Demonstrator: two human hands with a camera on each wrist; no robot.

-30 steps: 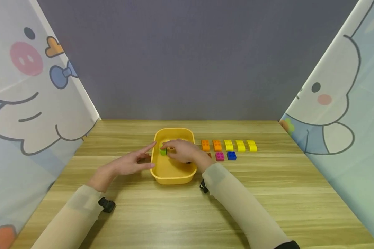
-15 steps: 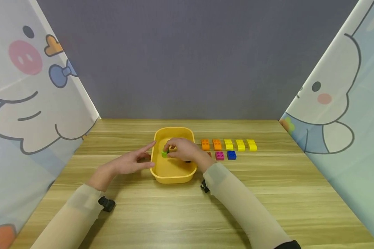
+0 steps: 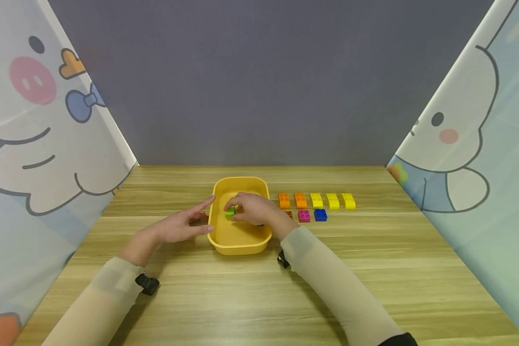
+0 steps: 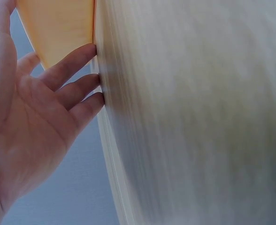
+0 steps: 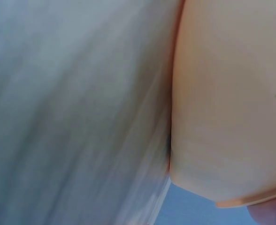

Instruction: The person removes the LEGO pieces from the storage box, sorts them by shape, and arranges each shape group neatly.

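A yellow bin [image 3: 239,250] stands on the table in the head view. My right hand [image 3: 253,209] reaches down into it, thumb and fingers pinching a light green toy brick [image 3: 230,213] near the bin's left side. At the left rim my left hand [image 3: 179,227] is spread, with its index finger and thumb against the edge. In the left wrist view the fingers of that hand [image 4: 32,112] extend beside the bin's wall [image 4: 58,28], their tips at the tabletop. The right wrist view holds mostly the bin's outer wall [image 5: 232,93]; the brick is hidden there.
Right of the bin, a row of two orange bricks [image 3: 300,200] and three yellow bricks [image 3: 332,201] lies on the wooden table [image 3: 242,298]. In front of them are a pink brick [image 3: 304,216], a blue brick [image 3: 320,215] and a brownish brick [image 3: 289,214] partly behind the right wrist.
The right fingers have closed around the green brick, which has turned and shifted slightly right inside the bin. The left hand has stayed at the rim.
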